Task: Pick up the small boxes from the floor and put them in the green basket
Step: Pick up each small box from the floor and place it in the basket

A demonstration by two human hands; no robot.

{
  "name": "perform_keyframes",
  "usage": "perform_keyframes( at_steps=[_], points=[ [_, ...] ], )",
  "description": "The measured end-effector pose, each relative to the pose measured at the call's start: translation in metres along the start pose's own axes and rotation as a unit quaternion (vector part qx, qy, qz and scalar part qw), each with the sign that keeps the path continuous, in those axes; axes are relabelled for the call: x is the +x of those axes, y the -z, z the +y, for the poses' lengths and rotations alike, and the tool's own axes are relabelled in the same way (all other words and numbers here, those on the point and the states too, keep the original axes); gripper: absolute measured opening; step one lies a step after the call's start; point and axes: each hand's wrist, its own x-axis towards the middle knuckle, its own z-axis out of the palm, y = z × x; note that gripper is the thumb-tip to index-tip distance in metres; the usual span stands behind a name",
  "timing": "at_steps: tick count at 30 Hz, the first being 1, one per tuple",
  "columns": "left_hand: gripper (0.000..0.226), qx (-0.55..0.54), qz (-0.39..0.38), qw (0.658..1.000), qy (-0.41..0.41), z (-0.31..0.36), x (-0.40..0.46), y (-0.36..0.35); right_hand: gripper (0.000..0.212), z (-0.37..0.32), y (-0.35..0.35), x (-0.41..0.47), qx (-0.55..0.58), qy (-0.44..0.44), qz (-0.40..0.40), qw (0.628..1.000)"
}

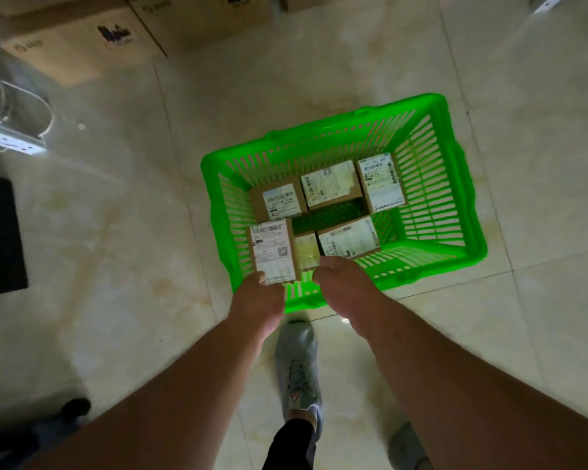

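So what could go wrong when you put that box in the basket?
The left hand pinches only the near end of the box, so it might tip or slip. It may land crooked on the small box beside it, since the only bare floor in the green basket is a narrow middle strip. The right hand reaches in close by and could knock it.

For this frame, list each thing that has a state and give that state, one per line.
green basket: upright on the floor, partly filled
boxes at the far wall of the basket: three lying flat, labels up
near-right box: in the basket, label up
near-left box: held over the basket's near corner
left hand: grips the near-left box
right hand: at the near rim; grip hidden
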Motion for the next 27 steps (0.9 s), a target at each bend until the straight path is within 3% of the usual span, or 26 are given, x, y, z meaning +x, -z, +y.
perform_keyframes(
  at_steps=[3,7,10,14,20,27],
  points=[
    [0.049,0.050,-0.020,0.998,-0.041,0.018,-0.025,-0.012,0.029,0.017,0.029,-0.038,0.042,0.004,0.046,0.998],
    [0.038,0.085,-0.086,0.987,-0.105,0.047,-0.072,-0.048,0.034,0.071,0.071,-0.081,0.163,-0.043,0.115,0.979],
    [0.045,0.140,-0.116,0.972,-0.147,0.064,-0.105,-0.083,0.039,0.123,0.094,-0.110,0.299,-0.089,0.174,0.934],
    [0.048,0.198,-0.134,0.955,-0.177,0.073,-0.145,-0.139,0.013,0.202,0.113,-0.142,0.403,-0.125,0.204,0.883],
    [0.048,0.263,-0.176,0.927,-0.202,0.046,-0.208,-0.235,0.034,0.326,0.129,-0.187,0.476,-0.181,0.242,0.826],
    [0.053,0.355,-0.240,0.878,-0.214,0.000,-0.309,-0.350,0.022,0.466,0.153,-0.265,0.562,-0.213,0.281,0.748]
  ],
)
